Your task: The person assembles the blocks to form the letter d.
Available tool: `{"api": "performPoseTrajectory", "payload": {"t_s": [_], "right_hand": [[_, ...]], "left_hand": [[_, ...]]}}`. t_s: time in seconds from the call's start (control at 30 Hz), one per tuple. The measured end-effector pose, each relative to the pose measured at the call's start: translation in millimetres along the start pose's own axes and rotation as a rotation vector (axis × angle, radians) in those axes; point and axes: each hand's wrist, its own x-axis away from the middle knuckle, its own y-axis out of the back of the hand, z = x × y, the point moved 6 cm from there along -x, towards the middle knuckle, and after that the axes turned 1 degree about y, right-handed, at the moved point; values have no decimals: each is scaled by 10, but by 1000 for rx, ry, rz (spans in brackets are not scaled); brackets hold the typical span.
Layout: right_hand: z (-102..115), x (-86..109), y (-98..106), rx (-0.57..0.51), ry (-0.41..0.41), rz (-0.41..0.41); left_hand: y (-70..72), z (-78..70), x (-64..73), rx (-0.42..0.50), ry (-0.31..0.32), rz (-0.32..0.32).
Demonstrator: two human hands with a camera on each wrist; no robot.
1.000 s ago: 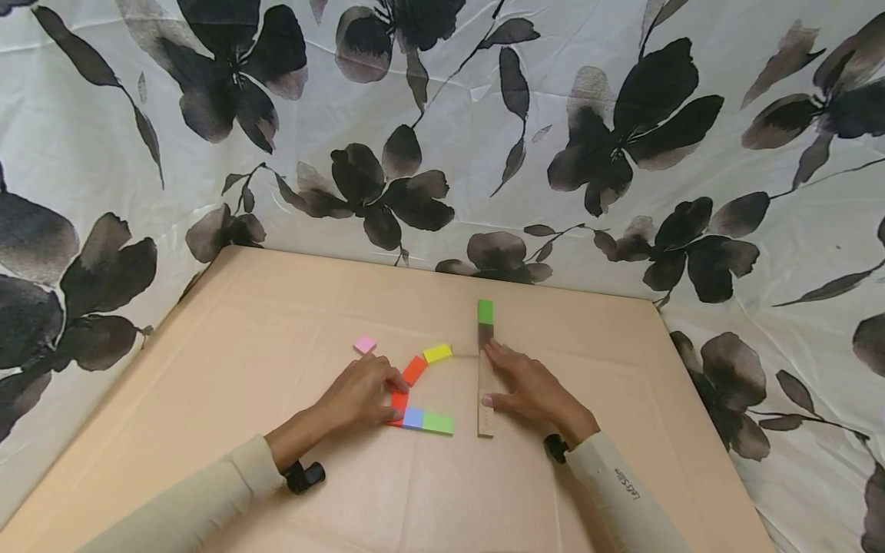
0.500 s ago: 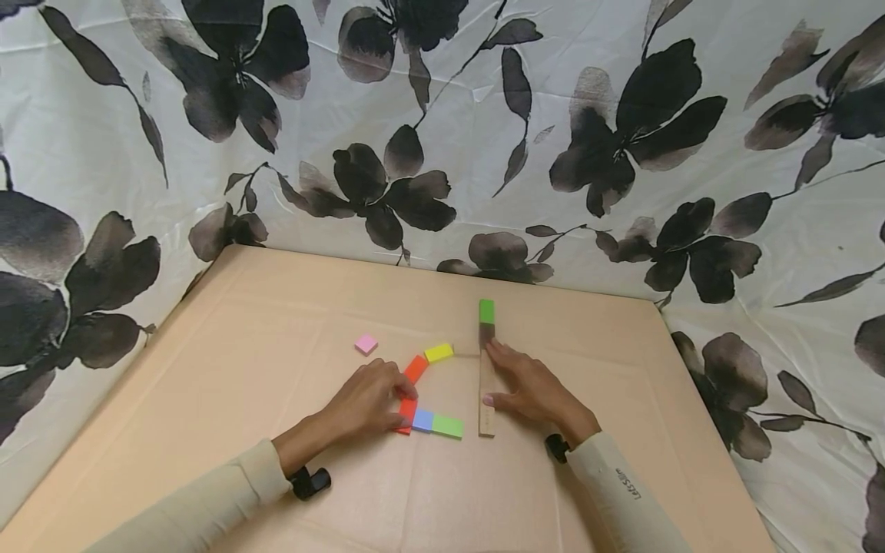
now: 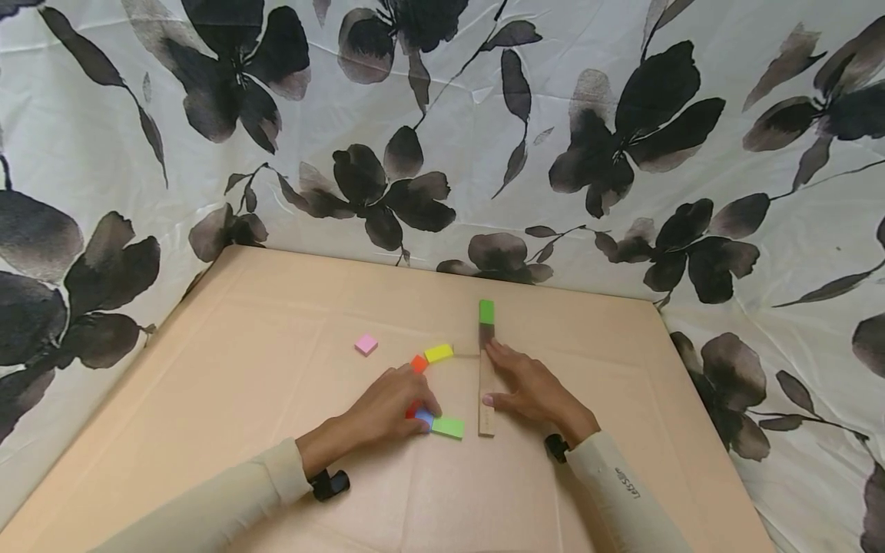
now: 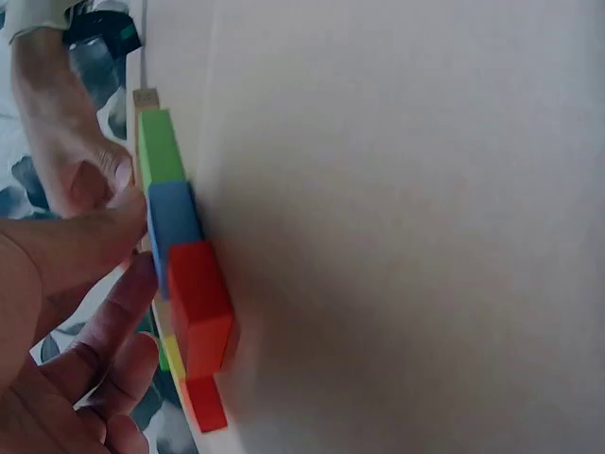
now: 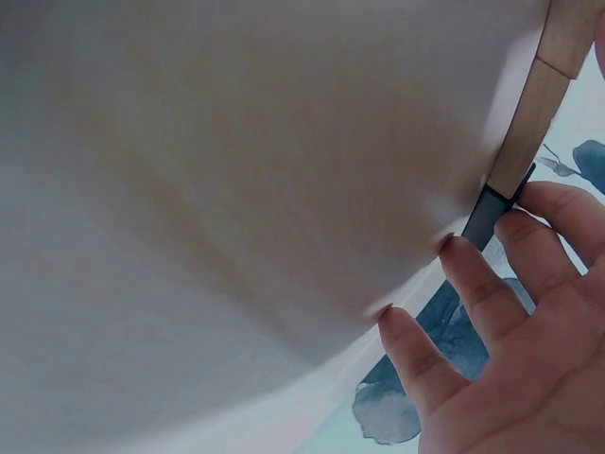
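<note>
My left hand (image 3: 394, 401) pinches a blue block (image 4: 174, 213) between thumb and index finger. A light green block (image 3: 448, 428) adjoins its right end, and a red block (image 4: 200, 298) its other end. From there an orange-red block (image 3: 419, 363), partly behind the hand, and a yellow block (image 3: 439, 352) curve away toward the back. My right hand (image 3: 532, 388) rests against the right side of a straight row of wooden blocks (image 3: 486, 384), fingers extended and thumb apart. A dark block (image 5: 485, 216) stands in that row by its fingertips, with a green block (image 3: 487, 312) at the far end.
A pink block (image 3: 366, 345) lies alone behind the left hand. Everything sits on a tan tabletop (image 3: 290, 307). Floral cloth (image 3: 484, 138) hangs behind the table and at its sides.
The left hand first nudges the red, blue and light green blocks to the right, then shifts right from the red block to the blue one. The right hand stays put.
</note>
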Motion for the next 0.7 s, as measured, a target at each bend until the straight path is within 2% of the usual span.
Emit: {"api": "performPoseTrajectory", "payload": {"t_s": [0.13, 0.33, 0.7], "right_hand": [[-2, -2, 6, -4, 2, -2], [-5, -2, 8, -1, 0, 4], [-24, -7, 3, 3, 0, 0]], "left_hand": [[-38, -53, -31, -13, -28, 23], [-82, -105, -62, -23, -71, 8], [-201, -219, 22, 37, -29, 78]]}}
